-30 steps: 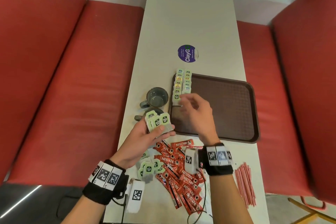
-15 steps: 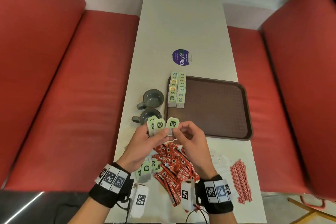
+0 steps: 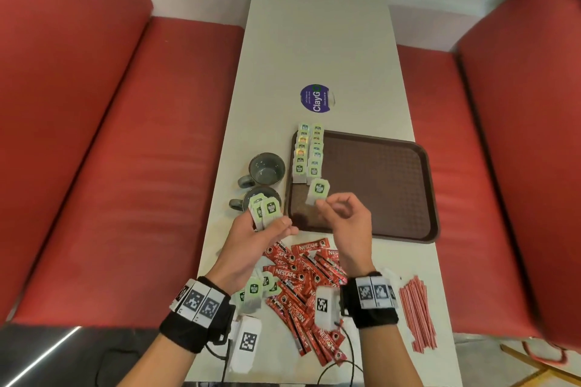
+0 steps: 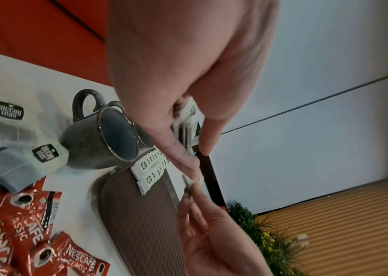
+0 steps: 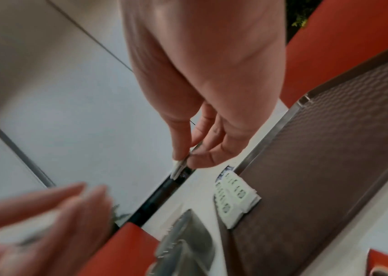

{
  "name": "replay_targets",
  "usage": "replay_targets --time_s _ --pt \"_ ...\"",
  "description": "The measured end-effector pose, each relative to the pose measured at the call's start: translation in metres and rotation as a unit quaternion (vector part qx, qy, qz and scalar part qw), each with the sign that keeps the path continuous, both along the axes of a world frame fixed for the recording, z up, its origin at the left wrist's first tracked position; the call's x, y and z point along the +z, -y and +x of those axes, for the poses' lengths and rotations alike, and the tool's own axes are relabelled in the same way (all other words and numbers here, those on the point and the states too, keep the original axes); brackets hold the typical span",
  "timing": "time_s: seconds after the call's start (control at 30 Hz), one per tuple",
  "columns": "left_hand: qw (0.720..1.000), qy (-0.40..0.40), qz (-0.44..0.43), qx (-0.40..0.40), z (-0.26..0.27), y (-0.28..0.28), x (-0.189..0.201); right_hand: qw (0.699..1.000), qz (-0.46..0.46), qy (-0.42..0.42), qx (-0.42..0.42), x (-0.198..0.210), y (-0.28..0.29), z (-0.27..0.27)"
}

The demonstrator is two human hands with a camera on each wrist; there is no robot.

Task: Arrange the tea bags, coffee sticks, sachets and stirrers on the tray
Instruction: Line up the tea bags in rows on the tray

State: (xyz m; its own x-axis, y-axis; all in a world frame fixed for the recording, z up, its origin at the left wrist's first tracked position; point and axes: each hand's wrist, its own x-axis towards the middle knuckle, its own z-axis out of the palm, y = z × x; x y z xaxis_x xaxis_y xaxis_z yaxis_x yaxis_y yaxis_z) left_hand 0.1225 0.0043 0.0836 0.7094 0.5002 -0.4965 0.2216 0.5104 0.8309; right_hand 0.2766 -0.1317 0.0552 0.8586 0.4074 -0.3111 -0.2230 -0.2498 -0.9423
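Note:
A brown tray (image 3: 383,185) lies on the white table, with two rows of green-tagged tea bags (image 3: 308,152) along its left edge; the same rows (image 4: 149,172) (image 5: 235,198) appear in both wrist views. My right hand (image 3: 341,214) pinches one tea bag (image 3: 318,191) by its lower edge, just above the tray's near-left part, below the rows. Between thumb and fingers my left hand (image 3: 267,226) grips a small fan of tea bags (image 3: 265,210) left of the tray. Loose tea bags (image 3: 254,291), red coffee sticks (image 3: 301,286) and red stirrers (image 3: 418,313) lie near the table's front.
Two grey mugs (image 3: 267,168) (image 3: 257,198) stand just left of the tray. A round purple sticker (image 3: 317,97) marks the table beyond it. Red bench seats (image 3: 110,166) flank the narrow table on both sides.
My right hand came back from the tray, took one tea bag from the fan in my left hand, and now carries it up over the tray's near-left part.

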Motion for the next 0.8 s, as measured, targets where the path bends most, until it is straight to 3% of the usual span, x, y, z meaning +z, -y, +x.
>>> replay_targets --time_s 0.2,0.43,0.8 --pt "1.0 0.003 -0.008 0.003 -0.007 -0.005 0.003 0.987 -0.148 0.069 -0.002 -0.051 -0.036 0.043" --pt "0.999 -0.02 -0.025 0.022 -0.016 -0.011 0.001 0.98 -0.177 0.089 0.033 -0.083 -0.079 0.057" --pt "0.999 -0.02 -0.028 0.025 -0.025 -0.018 -0.006 0.957 -0.239 0.156 0.046 -0.099 -0.088 0.048"
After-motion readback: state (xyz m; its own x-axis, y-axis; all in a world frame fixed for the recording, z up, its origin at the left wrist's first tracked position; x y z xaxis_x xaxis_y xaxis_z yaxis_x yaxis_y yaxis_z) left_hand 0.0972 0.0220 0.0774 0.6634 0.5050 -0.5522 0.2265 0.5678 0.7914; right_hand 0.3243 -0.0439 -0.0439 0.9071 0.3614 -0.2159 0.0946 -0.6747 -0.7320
